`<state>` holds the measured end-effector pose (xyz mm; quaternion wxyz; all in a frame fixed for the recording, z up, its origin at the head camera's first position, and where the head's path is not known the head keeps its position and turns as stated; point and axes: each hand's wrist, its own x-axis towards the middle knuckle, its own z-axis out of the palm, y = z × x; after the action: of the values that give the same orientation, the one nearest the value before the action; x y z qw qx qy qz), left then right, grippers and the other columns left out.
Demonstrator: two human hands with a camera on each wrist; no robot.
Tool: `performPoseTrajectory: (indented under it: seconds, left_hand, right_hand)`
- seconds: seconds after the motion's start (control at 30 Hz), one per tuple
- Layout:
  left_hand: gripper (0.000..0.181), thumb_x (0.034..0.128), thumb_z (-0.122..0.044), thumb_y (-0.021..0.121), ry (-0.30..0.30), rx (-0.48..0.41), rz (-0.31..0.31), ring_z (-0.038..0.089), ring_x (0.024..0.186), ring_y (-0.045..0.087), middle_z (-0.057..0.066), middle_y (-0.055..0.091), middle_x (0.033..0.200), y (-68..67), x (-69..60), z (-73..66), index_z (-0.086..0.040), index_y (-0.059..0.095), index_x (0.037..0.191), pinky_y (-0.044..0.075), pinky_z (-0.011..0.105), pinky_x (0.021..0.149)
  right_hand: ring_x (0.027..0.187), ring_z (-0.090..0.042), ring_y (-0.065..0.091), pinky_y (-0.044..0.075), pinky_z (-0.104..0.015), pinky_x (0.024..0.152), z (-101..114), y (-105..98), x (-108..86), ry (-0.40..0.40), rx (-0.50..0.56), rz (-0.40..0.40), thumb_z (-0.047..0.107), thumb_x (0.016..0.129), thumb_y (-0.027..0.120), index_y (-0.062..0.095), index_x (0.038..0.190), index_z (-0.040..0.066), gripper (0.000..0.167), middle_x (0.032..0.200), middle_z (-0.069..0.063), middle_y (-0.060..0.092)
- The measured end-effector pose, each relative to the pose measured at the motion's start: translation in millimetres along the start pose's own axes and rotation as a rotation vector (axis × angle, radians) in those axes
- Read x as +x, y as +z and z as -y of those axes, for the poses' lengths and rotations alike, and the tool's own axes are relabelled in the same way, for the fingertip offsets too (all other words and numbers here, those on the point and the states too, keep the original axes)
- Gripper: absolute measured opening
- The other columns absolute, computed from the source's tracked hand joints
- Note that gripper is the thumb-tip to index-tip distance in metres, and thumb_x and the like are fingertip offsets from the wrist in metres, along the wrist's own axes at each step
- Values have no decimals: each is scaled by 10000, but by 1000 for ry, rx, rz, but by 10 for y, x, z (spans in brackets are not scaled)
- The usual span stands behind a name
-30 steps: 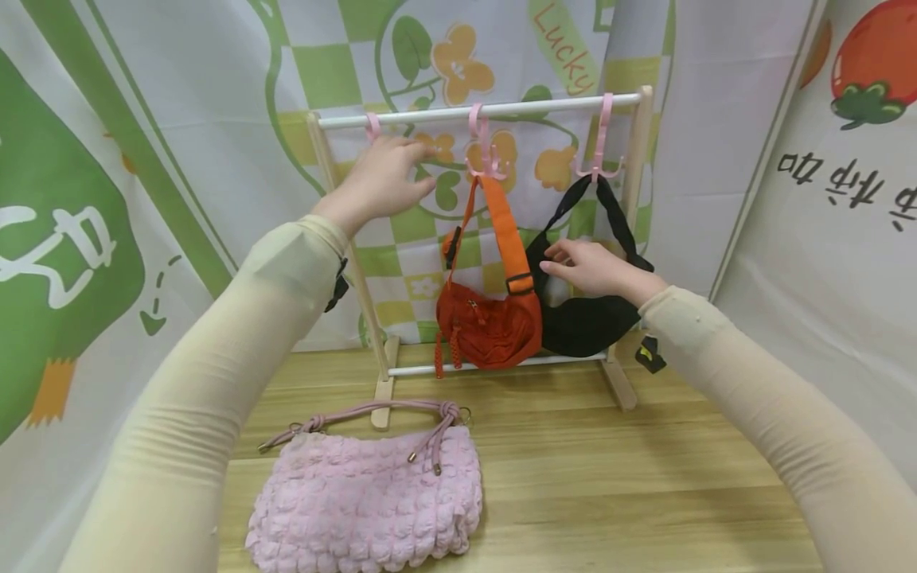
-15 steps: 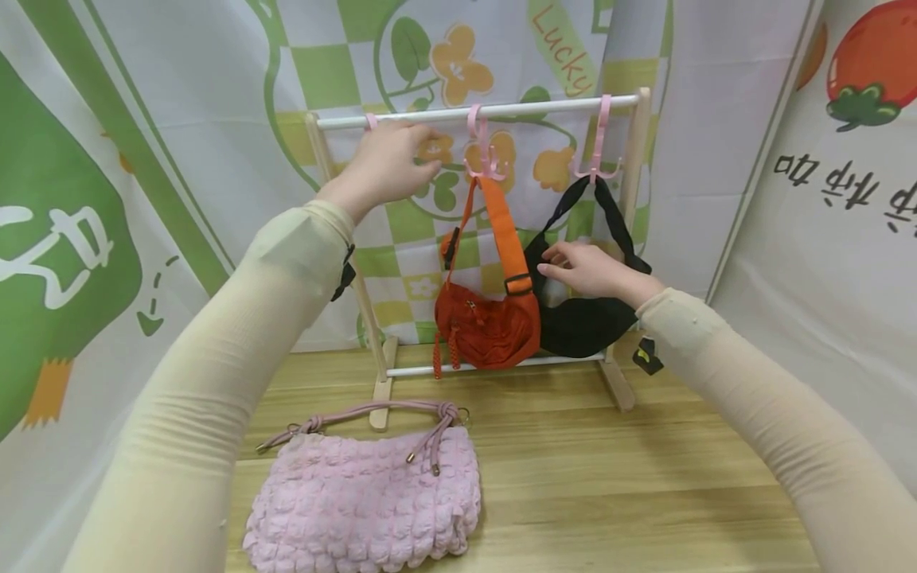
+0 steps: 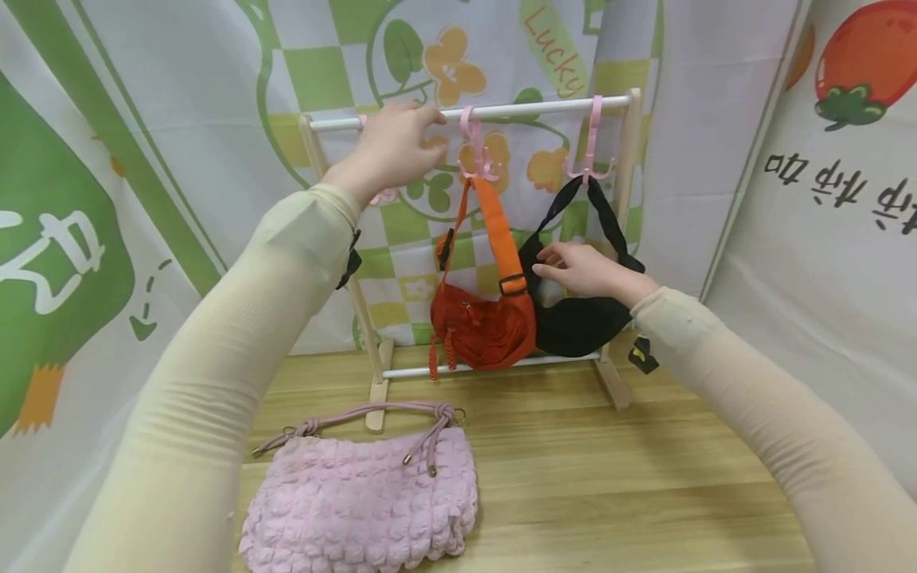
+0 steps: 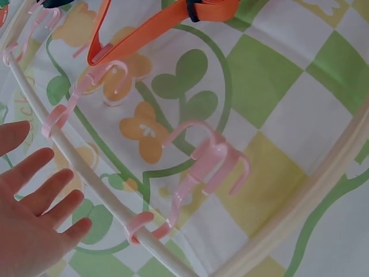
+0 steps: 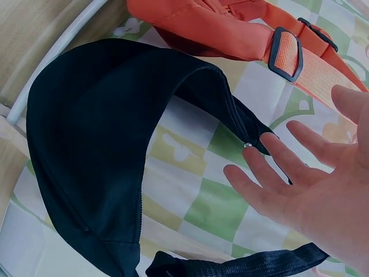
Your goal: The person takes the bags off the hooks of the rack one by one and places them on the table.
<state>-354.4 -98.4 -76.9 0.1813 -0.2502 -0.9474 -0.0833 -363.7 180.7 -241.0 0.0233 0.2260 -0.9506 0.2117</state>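
Note:
My left hand [image 3: 401, 147] is held at the rack's top bar [image 3: 533, 108], near its left end. In the left wrist view the fingers of that hand [image 4: 37, 213] are spread beside the bar and hold nothing; a bare pink hook [image 4: 210, 161] hangs nearby. My right hand [image 3: 587, 270] is in front of the black bag [image 3: 580, 326], which hangs from the right pink hook [image 3: 591, 139]. The right wrist view shows this hand [image 5: 317, 179] with relaxed fingers, gripping nothing. An orange-red bag [image 3: 483, 326] hangs by its strap from the middle hook [image 3: 476, 147].
A pink puffy bag [image 3: 361, 497] with a knotted handle lies on the wooden table [image 3: 609, 485], in front of the rack's left foot [image 3: 377, 406]. Printed cloth [image 3: 308, 72] stands behind the rack and on both sides.
My left hand has risen a little and moved slightly right along the top bar, so the lower part of the left hook shows below it. The right hand is nearly still.

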Motion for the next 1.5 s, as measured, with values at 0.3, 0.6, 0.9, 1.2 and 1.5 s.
performPoseTrajectory:
  seconds: [0.3,0.6,0.9,1.2,1.5]
  left_hand:
    - [557,968,-333,459,4,9,84,319,1417,254,77,350,1516,-50,114,-23,-166,315,1479,170,528,1168]
    - [561,976,-322,443,60,17,118,314,1392,314,85,338,1523,-70,157,-35,-137,296,1485,212,484,1168]
    - [583,978,-316,450,74,2,163,300,1383,322,70,297,1543,-83,204,-22,-176,246,1506,226,478,1163]
    - [595,972,-295,463,82,-2,187,304,1373,326,70,267,1555,-68,228,-19,-207,230,1512,237,471,1158]
    - [602,969,-289,467,95,3,182,314,1417,257,92,241,1562,-68,217,-23,-195,227,1512,194,474,1176]
  right_hand:
    - [1192,-368,524,435,-506,982,11,-5,0,9,11,6,377,989,460,488,1331,22,494,1300,-227,542]
    - [1191,-363,523,432,-504,987,18,1,5,7,4,6,379,989,461,489,1330,22,495,1300,-220,545]
    - [1185,-365,524,434,-503,983,45,0,-3,5,13,2,362,992,461,486,1331,18,484,1298,-223,545]
    - [1200,-364,518,447,-498,974,29,46,2,12,43,7,369,988,467,481,1336,24,490,1303,-220,540]
    - [1162,-324,553,465,-469,959,27,121,55,-18,94,-29,360,984,482,497,1314,49,454,1263,-185,578]
